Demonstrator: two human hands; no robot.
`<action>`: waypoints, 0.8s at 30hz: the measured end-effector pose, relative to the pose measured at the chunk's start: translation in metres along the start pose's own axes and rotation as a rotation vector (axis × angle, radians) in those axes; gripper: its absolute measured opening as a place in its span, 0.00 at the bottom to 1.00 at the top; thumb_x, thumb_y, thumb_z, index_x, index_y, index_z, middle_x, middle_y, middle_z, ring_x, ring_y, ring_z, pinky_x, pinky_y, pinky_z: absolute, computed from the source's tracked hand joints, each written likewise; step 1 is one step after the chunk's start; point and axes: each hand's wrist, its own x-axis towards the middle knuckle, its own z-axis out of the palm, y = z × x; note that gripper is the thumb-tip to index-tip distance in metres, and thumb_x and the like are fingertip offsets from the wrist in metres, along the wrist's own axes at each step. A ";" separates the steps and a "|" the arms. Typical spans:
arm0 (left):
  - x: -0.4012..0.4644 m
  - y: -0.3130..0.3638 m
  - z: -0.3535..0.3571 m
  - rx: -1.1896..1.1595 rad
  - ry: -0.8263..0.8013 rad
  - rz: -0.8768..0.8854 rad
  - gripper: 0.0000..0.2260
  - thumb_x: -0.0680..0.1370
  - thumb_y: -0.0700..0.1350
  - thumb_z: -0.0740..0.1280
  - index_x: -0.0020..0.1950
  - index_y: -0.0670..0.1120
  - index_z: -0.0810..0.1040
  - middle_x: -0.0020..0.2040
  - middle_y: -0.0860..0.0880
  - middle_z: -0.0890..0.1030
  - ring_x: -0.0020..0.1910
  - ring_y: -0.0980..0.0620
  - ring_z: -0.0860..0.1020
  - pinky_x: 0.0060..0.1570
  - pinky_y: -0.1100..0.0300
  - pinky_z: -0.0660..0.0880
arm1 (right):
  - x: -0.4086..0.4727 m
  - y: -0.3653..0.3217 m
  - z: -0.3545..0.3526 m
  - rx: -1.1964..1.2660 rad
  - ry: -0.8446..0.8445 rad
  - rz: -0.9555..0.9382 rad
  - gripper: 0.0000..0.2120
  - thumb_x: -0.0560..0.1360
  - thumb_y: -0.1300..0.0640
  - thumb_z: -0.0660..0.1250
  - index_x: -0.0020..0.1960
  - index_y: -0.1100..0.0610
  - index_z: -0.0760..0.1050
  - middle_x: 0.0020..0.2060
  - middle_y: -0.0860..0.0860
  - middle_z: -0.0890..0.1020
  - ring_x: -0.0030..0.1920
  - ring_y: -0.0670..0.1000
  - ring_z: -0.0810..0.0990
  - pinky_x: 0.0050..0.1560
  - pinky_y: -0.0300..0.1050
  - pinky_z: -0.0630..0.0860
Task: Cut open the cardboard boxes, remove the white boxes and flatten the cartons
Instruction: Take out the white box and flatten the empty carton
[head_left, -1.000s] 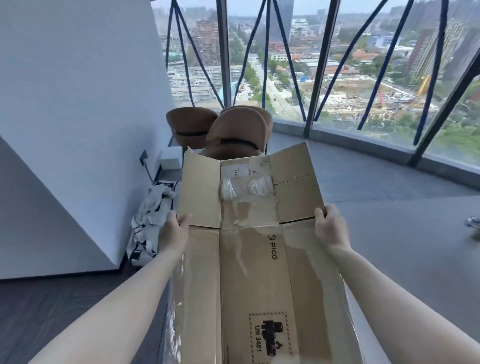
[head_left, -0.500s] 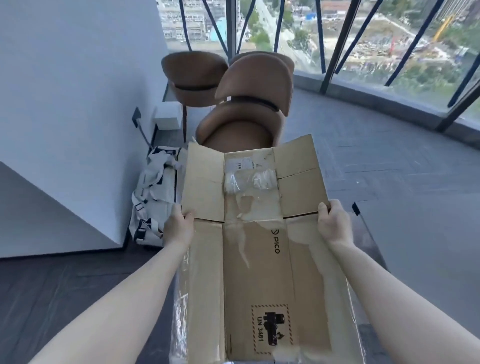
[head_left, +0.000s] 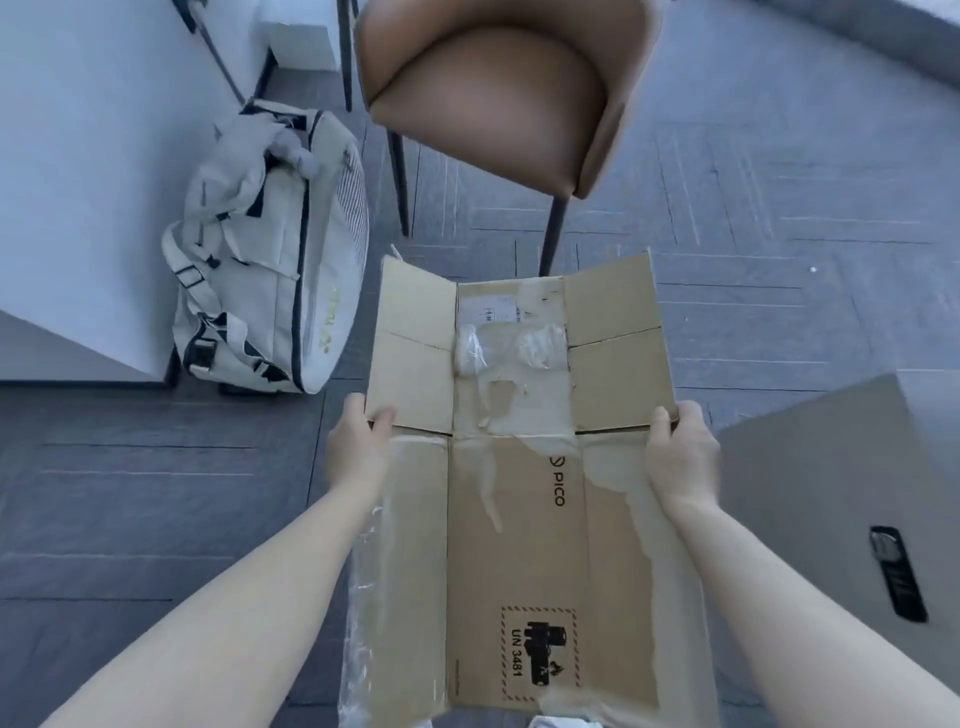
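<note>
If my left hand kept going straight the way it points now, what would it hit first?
Probably the beige duffel bag on the floor; the left hand grips the flattened carton edge and points up-frame, though depth is unclear.

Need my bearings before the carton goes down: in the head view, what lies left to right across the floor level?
Beige bag → left hand → flattened carton → right hand → black remote-like object on a grey surface.
</note>
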 end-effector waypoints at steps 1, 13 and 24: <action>0.009 -0.019 0.023 0.003 -0.006 -0.010 0.08 0.81 0.48 0.62 0.49 0.43 0.70 0.43 0.46 0.79 0.42 0.42 0.76 0.37 0.53 0.69 | 0.009 0.019 0.024 -0.008 -0.008 0.006 0.12 0.83 0.53 0.55 0.57 0.61 0.70 0.40 0.55 0.77 0.45 0.61 0.75 0.42 0.52 0.70; 0.139 -0.180 0.253 -0.154 -0.059 -0.019 0.09 0.80 0.49 0.64 0.45 0.45 0.71 0.39 0.48 0.78 0.40 0.43 0.76 0.41 0.53 0.71 | 0.144 0.182 0.252 0.011 -0.070 0.028 0.12 0.82 0.52 0.56 0.45 0.58 0.68 0.36 0.53 0.75 0.43 0.61 0.74 0.43 0.52 0.68; 0.198 -0.241 0.355 -0.114 -0.209 -0.020 0.19 0.81 0.54 0.63 0.69 0.48 0.68 0.60 0.48 0.78 0.52 0.49 0.78 0.53 0.52 0.73 | 0.209 0.266 0.350 0.027 -0.092 0.120 0.12 0.82 0.51 0.57 0.58 0.59 0.71 0.49 0.55 0.76 0.55 0.60 0.75 0.51 0.51 0.67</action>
